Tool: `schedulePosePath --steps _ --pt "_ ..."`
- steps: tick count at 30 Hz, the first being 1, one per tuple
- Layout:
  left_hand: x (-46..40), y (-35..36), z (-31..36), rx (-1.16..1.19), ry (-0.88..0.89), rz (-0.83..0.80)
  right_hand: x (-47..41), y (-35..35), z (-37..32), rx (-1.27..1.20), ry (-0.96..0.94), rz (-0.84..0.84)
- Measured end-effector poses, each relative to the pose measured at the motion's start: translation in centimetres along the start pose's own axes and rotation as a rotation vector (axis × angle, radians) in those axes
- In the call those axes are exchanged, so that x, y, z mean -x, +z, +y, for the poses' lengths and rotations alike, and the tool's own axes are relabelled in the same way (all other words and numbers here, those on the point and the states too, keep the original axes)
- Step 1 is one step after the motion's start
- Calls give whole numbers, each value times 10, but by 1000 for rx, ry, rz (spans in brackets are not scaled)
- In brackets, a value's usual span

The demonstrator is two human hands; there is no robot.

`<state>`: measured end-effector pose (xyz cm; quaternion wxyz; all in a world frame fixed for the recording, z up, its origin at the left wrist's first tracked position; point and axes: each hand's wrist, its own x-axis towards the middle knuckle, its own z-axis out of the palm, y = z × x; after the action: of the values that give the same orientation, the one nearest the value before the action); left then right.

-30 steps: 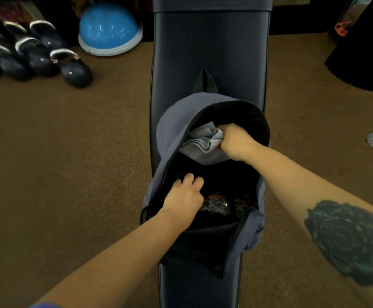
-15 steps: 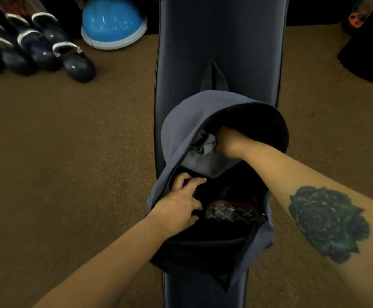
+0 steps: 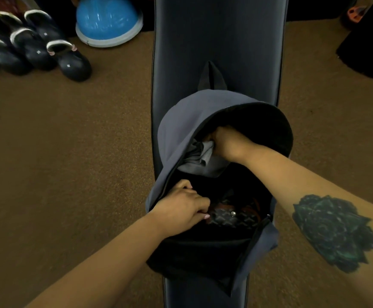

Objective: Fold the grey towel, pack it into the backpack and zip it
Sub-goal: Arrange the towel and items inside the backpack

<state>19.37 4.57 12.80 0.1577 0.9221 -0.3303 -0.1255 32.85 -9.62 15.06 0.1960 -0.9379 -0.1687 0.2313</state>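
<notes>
Packing step: right hand (image 3: 226, 143), fist closed on the grey towel (image 3: 200, 160), pushes it into the open grey backpack (image 3: 187, 121) on the bench (image 3: 219, 41); left hand (image 3: 181, 210) grips the opening's edge. Next: release, withdraw, zip.

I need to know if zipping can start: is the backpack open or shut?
Open. The backpack gapes wide; the right hand pushes the towel inside, and the left hand holds the rim.

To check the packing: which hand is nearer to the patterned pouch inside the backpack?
Left. The left hand touches the patterned pouch at its left edge. The right hand is farther up, gripping the grey towel.
</notes>
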Motion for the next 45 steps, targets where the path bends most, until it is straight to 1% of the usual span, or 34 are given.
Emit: schedulePosePath --steps 3,8,10,14,16,21,24,27,32,34,36,37,38,40,42,44,45 --pt "7 2 -2 89 -14 23 2 4 -8 101 -55 -50" --pt "4 -1 8 170 -12 -10 11 29 -17 318 -100 -236" --pt "5 -4 13 216 -18 -20 14 41 -16 321 -81 -306" --pt "7 -10 11 330 -71 -29 10 60 -8 334 16 -446" --pt "9 -10 8 310 -65 -2 9 66 -6 345 59 -486" --pt "8 -10 5 288 -44 46 9 70 -4 298 95 -464" --pt "8 -10 6 311 -39 24 7 65 1 271 130 -456" --pt "9 -9 8 334 -60 -11 6 59 8 208 137 -404" --pt "9 -10 10 370 -94 -22 15 56 10 163 160 -483" --pt "7 -11 10 367 -123 -33 18 44 11 76 180 -400" --pt "2 -15 9 355 -151 -42 24 26 12 -11 142 -257" --pt "-1 -17 8 349 -168 -44 28 19 12 -24 117 -235" --pt "-5 -20 7 344 -185 -41 32 11 14 -21 104 -261" --pt "-13 -25 4 328 -212 -38 45 -2 16 -1 111 -394" --pt "-22 -29 2 301 -217 -63 54 -9 21 93 107 -489" --pt "-30 -33 0 283 -235 -83 56 -10 29 220 98 -476" --pt "-34 -34 -4 277 -261 -80 56 -8 33 257 86 -422"
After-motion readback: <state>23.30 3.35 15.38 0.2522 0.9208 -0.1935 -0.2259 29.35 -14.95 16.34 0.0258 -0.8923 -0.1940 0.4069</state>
